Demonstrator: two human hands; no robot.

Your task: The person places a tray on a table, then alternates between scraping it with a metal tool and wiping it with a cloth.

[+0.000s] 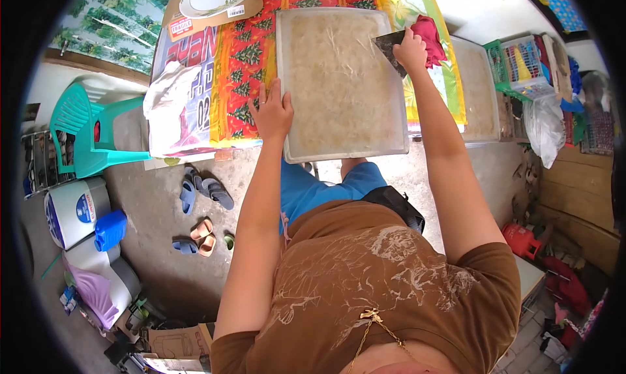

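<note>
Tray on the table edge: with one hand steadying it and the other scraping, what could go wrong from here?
1. The tray overhangs the table's near edge; held only by the left hand, it might tip toward the lap.
2. The right hand works a dark scraper at the far corner; a hard push could shove the tray sideways.
3. The red cloth beside it might snag.

A single head-worn fisheye camera looks steeply down, close over the person's chest, arms and table (235, 67).

Brown printed shirt, blue trousers, seemingly a gold chain.
</note>
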